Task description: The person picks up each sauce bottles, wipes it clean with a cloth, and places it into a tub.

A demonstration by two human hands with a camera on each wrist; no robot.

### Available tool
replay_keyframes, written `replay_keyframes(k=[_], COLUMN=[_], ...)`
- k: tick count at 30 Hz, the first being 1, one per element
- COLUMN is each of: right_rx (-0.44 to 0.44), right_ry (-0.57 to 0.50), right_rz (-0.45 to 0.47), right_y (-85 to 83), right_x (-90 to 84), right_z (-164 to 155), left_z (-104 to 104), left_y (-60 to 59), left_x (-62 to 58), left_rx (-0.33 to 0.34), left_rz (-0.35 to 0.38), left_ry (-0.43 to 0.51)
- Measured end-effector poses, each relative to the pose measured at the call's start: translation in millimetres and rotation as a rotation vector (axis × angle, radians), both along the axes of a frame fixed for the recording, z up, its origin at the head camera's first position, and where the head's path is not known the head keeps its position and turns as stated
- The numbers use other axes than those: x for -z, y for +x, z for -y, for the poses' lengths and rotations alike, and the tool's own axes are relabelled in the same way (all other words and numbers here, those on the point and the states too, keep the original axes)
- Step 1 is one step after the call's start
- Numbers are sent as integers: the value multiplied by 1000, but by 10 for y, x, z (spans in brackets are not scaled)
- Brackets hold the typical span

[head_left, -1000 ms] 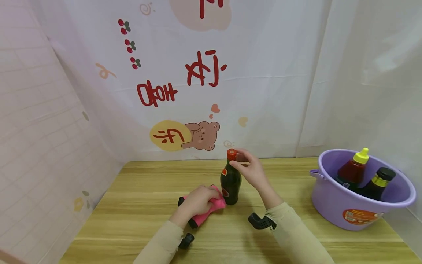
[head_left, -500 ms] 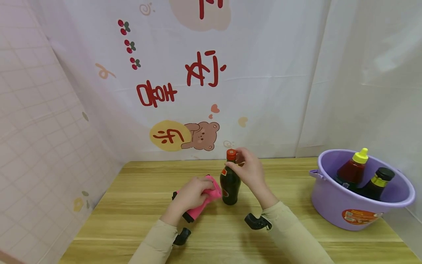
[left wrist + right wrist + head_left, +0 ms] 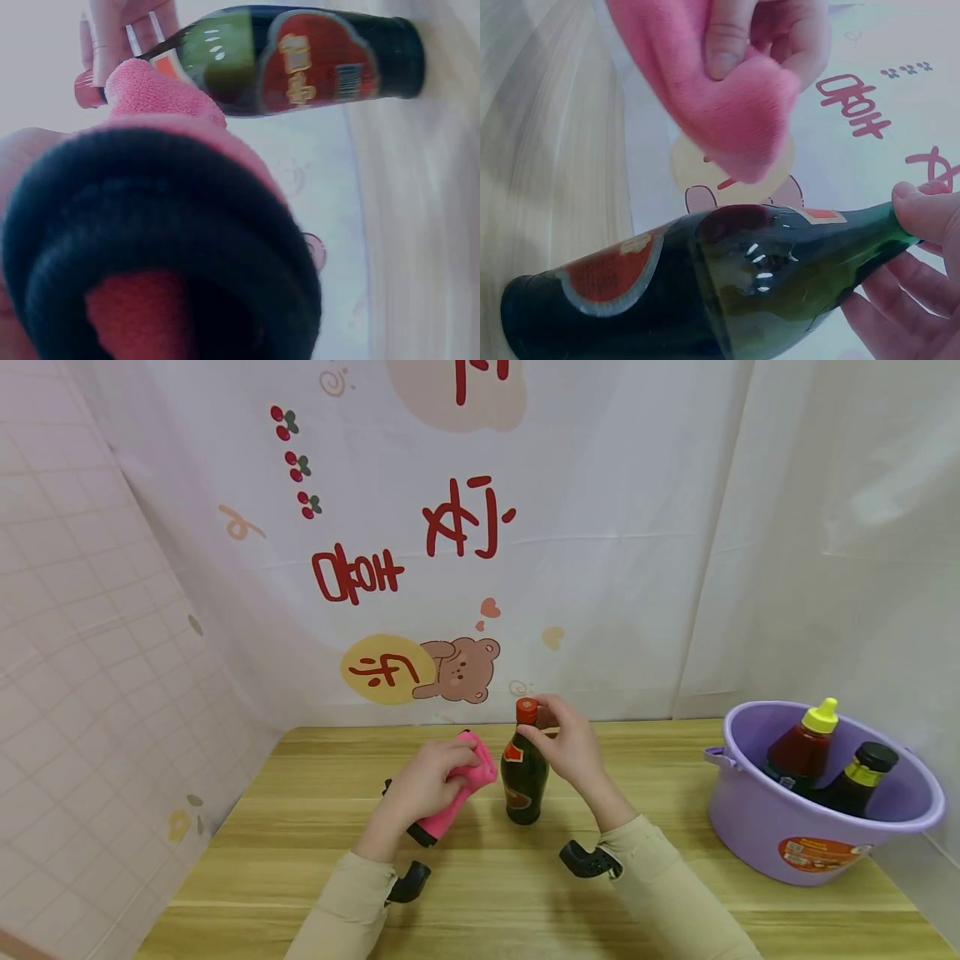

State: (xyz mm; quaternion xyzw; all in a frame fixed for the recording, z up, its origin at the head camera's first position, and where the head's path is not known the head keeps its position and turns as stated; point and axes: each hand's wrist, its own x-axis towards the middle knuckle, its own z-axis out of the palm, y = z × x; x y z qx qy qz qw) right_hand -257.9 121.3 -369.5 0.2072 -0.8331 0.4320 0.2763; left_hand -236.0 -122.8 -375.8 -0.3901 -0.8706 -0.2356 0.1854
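A dark green glass bottle (image 3: 523,787) with a red cap and a red label stands upright on the wooden table. My right hand (image 3: 572,745) holds it by the neck just under the cap, thumb on the near side, as the right wrist view also shows. To the left of the bottle, my left hand (image 3: 423,781) grips a folded pink cloth (image 3: 720,112) with black edging. The cloth's front end is bunched between thumb and fingers, a small gap from the bottle in the head view. In the left wrist view the rolled black edge (image 3: 157,195) covers most of that hand.
At the table's right side stands a purple bucket (image 3: 738,818) with a sticker. Inside lean a yellow-capped sauce bottle (image 3: 801,752) and a black-capped bottle (image 3: 862,777). A white printed sheet (image 3: 615,610) hangs behind the table.
My left hand has drawn the cloth away from the bottle, to the left and farther back. The bottle has turned in place, so more of its label faces the head view.
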Motion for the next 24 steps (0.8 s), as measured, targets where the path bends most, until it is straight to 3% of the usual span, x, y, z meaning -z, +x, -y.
replay_keyframes(k=[18,24], right_rx=[-180,-219], right_ry=[22,9], right_rz=[48,61], right_y=[-103,-138], right_x=[4,18], right_z=[-128,-143], left_z=[-236,-335], left_y=[-45,-90], left_x=[-328,-318], left_rx=[20,20], left_rz=[-159,-165], left_ry=[134,128])
